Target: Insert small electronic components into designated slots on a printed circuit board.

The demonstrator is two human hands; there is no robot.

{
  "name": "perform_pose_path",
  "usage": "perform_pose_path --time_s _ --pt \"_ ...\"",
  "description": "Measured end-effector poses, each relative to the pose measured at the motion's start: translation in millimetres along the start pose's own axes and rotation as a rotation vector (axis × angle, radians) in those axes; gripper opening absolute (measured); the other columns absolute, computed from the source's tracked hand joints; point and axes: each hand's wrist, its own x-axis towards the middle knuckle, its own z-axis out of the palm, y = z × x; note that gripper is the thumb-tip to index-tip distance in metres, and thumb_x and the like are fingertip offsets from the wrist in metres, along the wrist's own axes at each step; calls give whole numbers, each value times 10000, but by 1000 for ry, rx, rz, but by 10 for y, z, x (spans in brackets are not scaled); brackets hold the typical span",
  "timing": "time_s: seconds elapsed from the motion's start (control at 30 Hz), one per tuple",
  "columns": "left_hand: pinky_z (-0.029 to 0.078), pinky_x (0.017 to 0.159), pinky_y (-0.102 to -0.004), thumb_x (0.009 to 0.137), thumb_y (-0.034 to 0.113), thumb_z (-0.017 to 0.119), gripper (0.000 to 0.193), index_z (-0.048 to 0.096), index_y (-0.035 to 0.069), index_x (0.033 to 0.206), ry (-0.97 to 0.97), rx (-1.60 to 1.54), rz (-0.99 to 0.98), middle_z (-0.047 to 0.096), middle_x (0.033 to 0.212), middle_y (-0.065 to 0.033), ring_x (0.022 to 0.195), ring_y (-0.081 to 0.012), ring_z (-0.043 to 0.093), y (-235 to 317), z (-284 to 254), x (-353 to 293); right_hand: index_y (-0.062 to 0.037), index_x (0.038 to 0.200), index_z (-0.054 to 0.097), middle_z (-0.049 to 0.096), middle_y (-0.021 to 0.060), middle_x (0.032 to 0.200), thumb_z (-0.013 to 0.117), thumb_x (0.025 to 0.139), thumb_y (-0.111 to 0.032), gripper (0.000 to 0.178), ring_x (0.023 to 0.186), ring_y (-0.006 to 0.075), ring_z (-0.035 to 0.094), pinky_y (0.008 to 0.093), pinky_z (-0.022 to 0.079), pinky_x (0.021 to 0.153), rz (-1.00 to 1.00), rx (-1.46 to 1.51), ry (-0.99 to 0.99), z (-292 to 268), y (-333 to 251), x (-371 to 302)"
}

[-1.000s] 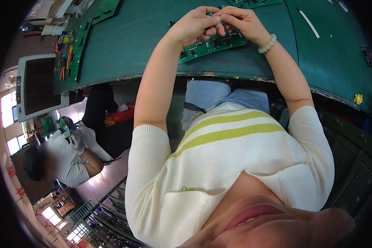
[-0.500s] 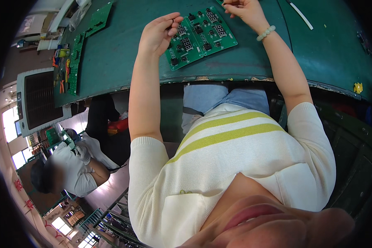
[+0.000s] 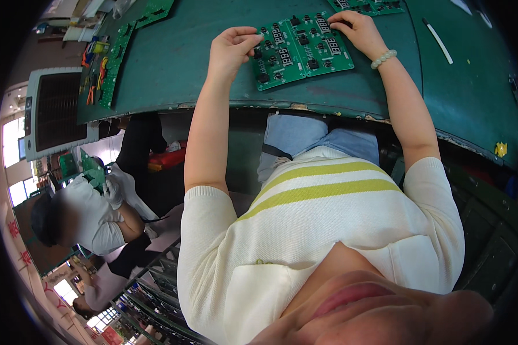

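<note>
Circuit board [image 3: 305,57] on table [image 3: 172,63] btwn hands, long axis approx L-R, R end angled slightly away; L hand [image 3: 231,50] & R hand [image 3: 360,30] at opp. edges, fingers curled, can't tell if gripping, neither clearly nearer.

Red characters [image 3: 26,257] are borne by the wall [image 3: 34,279], blurred. Segmented digit shapes are shown on the board's [image 3: 303,53] displays [image 3: 285,56].

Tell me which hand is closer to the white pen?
Right. The right hand is at the circuit board's right edge, to the left of the white pen. The left hand is farther away, at the board's left edge.
</note>
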Motion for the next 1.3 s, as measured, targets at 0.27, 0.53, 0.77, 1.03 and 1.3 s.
perform_pose_path --time_s 0.27,0.53,0.77,1.03,1.3 --pt "494 651 -308 704 155 694 134 687 50 787 -1 843 317 651 735 -99 674 -207 616 -17 42 75 -50 949 638 640 59 847 609 824 -124 148 737 147 604 253 476 658 -6 21 -41 -26 69 18" --pt "497 665 -336 702 173 702 166 686 40 798 -15 999 291 649 734 -117 703 -246 626 -53 112 93 -39 926 627 603 49 827 618 815 -118 136 704 142 577 254 469 649 90 -11 -29 -7 -11 -15" --pt "497 666 -347 725 180 684 156 688 42 798 -15 1003 328 644 731 -126 697 -259 621 -76 106 89 -36 903 632 583 53 813 606 820 -126 125 709 151 574 263 469 649 70 -17 -79 -57 -59 19" --pt "497 658 -350 720 184 681 151 693 50 790 -59 1097 363 644 745 -134 712 -255 624 -87 121 119 -38 886 640 576 69 803 614 803 -130 127 721 194 584 290 472 653 76 -100 -44 -22 -75 7" --pt "465 631 -282 805 52 584 257 516 -80 1015 163 -424 -200 534 923 -128 696 -221 529 63 -117 221 -43 869 630 594 83 830 605 817 -164 134 726 229 588 312 476 657 63 -55 80 59 4 -68"
